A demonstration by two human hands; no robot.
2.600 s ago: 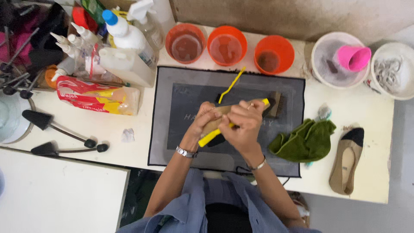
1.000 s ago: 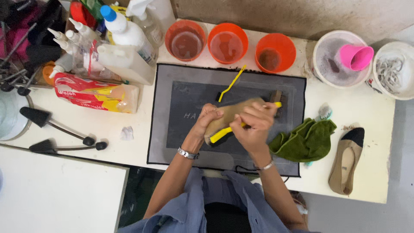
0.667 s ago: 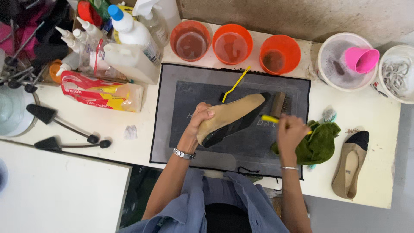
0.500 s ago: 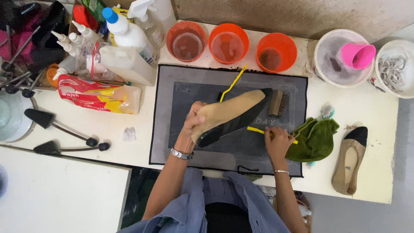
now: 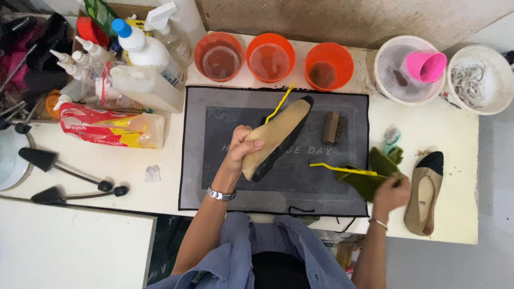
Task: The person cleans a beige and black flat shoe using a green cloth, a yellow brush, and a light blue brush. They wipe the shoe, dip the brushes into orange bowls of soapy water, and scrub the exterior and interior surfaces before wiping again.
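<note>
Left hand [image 5: 243, 150] over the middle of the grey mat [image 5: 225, 184], fingers curled tight around the heel end of a tan shoe [image 5: 276, 138] with a black edge and black toe, sole turned up, toe pointing toward the far edge of the table [image 5: 171, 176]. Shoe held clear of the mat, tilted, its toe near a thin yellow stick [image 5: 280, 104] lying on the mat's far edge. Right hand [image 5: 392, 192] near the right front part of the table, just off the mat's right edge, fingers closed on a green cloth [image 5: 375, 174]; exact grip partly hidden by the cloth's folds. Yellow brush [image 5: 342, 168] lying across the mat's right edge, bristle end on the mat, handle end over the cloth, touching or just beside the right hand; cannot tell whether held. Small wooden brush [image 5: 332, 127] on the mat, just right of the shoe. Second shoe [image 5: 424, 192], tan with black toe, opening up, lying near the right edge of the table, just beside the right hand. Along the far edge, three orange bowls [image 5: 270, 56] in a row, then a white tub with a pink cup [image 5: 425, 65] in it, then a white bowl [image 5: 476, 80] toward the far right corner. Bottles [image 5: 144, 53] and a red-and-yellow pack [image 5: 107, 126] crowding the far left corner. Two black shoe trees [image 5: 64, 166] near the left front edge.
</note>
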